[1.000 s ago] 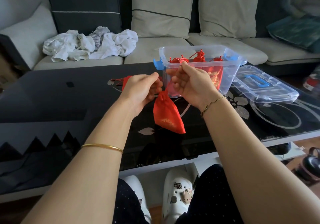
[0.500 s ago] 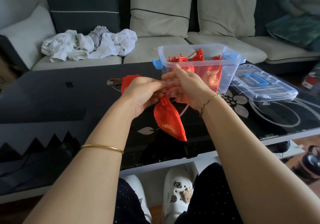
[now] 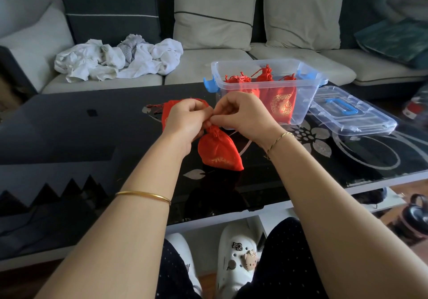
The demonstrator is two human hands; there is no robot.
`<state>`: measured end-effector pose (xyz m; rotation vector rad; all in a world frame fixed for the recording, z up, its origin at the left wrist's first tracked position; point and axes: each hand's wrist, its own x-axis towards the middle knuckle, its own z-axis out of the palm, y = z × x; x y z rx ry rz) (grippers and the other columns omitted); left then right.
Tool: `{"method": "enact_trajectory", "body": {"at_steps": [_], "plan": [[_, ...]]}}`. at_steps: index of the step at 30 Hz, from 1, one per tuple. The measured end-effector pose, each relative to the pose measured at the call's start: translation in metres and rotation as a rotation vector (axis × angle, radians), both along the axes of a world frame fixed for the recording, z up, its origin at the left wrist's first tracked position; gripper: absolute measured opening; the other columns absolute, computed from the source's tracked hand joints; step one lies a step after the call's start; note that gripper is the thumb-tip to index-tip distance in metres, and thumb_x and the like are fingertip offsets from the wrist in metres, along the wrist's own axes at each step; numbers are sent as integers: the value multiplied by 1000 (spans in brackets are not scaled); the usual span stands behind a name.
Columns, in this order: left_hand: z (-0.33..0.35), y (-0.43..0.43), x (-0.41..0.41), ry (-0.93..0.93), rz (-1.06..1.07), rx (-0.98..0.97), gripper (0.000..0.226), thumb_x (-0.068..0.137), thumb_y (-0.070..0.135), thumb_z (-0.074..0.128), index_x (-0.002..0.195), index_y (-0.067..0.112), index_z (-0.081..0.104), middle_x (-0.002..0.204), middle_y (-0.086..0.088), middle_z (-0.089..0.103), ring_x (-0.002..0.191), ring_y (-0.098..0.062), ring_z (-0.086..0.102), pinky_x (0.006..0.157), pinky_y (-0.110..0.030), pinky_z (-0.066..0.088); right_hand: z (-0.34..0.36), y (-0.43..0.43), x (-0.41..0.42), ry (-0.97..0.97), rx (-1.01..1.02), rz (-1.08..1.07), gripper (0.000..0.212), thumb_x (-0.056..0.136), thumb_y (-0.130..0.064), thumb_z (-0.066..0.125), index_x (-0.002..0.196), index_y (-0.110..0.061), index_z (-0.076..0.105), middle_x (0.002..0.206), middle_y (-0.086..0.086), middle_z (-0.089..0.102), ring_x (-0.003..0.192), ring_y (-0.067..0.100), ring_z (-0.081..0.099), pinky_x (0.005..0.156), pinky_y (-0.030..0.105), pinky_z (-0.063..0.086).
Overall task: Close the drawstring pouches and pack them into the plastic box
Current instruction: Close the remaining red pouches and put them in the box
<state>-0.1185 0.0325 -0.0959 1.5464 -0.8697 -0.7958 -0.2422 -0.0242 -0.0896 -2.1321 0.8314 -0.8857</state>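
A red drawstring pouch (image 3: 220, 150) with gold print hangs over the black table, its neck gathered tight. My left hand (image 3: 185, 122) and my right hand (image 3: 240, 115) meet just above that neck, both pinching its strings. Behind my left hand lies another red pouch (image 3: 171, 108) on the table, partly hidden. The clear plastic box (image 3: 303, 85) with blue latches stands beyond my right hand and holds several closed red pouches (image 3: 281, 104).
The box's clear lid (image 3: 352, 113) with a blue handle lies to the right of the box. The black glass table (image 3: 81, 132) stretches left. Behind it is a sofa with cushions and a heap of white cloth (image 3: 120, 60).
My hands have come together from slightly apart and dropped lower. The pouch's neck is now drawn tighter under my fingers.
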Motion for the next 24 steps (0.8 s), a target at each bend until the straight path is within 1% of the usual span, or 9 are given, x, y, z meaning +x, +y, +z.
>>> {"method": "enact_trajectory", "body": {"at_steps": [7,13,15,16,18,19,21,22,24], "plan": [[-1,-1,-1,-10,38,-20,11,90,9,60,79,12,61,65,-3,59,57,-13,53,55,-26,40,1,2,3,34,-153,-26,11,79,-12,72,89,-8,72,78,-4,66,73,6,62,69,17,52],[7,0,-3,110,62,-33,11,89,7,58,79,11,59,66,-5,59,58,-13,54,53,-24,40,3,5,8,168,-265,-58,13,87,-11,60,90,-6,72,79,-4,62,77,10,58,73,24,49],[11,2,-4,153,5,-47,9,86,2,60,79,9,59,68,-6,59,60,-13,56,54,-22,43,1,4,9,99,-64,-61,16,90,-13,59,87,-1,70,72,-3,60,66,8,55,64,21,48],[14,4,-4,122,-1,-40,10,83,2,63,91,8,59,78,-7,60,67,-14,60,58,-22,45,-1,3,8,34,100,-62,18,90,-13,58,87,1,69,68,-2,58,61,7,51,56,18,46],[13,6,-2,-23,94,-3,43,80,8,67,119,13,49,104,-6,56,81,-13,59,62,-18,47,-3,2,7,-114,465,-60,17,90,-11,58,83,2,66,65,4,50,55,9,42,49,19,35],[14,7,0,-111,152,-24,46,80,11,67,120,16,46,110,-4,53,79,-8,56,56,-13,45,-3,2,6,-177,606,-64,15,90,-9,58,78,0,64,64,6,46,53,10,38,49,21,31],[14,9,-1,-317,185,-140,28,79,13,66,105,20,56,110,-4,53,72,-4,50,49,-6,43,-3,1,6,-265,779,-82,19,89,-6,58,70,-5,57,62,5,41,51,9,34,50,21,27],[14,10,-1,-443,163,-174,18,78,14,67,93,22,62,108,-4,55,74,-6,51,60,-9,48,-3,0,6,-296,828,-87,21,89,-5,58,68,-7,54,61,4,40,51,8,32,50,20,26],[11,9,-3,-616,101,-187,10,74,20,69,75,31,67,102,-2,56,84,-13,55,80,-32,54,-2,0,5,-334,888,-77,24,90,-5,56,66,-9,52,60,4,39,51,8,31,51,19,24]]}}
